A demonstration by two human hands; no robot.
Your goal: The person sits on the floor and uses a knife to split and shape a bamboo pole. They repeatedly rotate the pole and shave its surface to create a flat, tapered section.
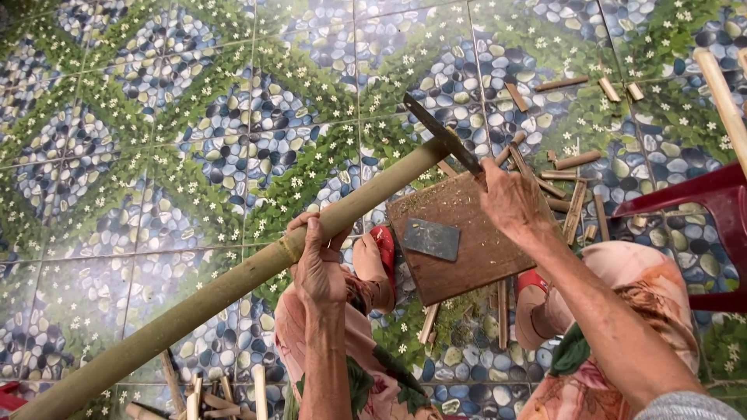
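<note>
A long green-tan bamboo pole [210, 292] runs from the lower left up to a brown wooden board [467, 249] on the floor. My left hand [317, 260] grips the pole near its middle. My right hand [510, 198] holds a dark knife [440, 132], whose blade rests against the pole's upper end over the board. A flat grey rectangular piece [430, 238] lies on the board among sawdust. My feet in red sandals [383, 247] sit on either side of the board.
Short cut bamboo pieces [576, 159] lie scattered on the pebble-and-flower patterned tiles at upper right and at the bottom left [194, 397]. A red plastic chair [720, 218] stands at the right edge. Another pale pole [724, 97] leans at far right.
</note>
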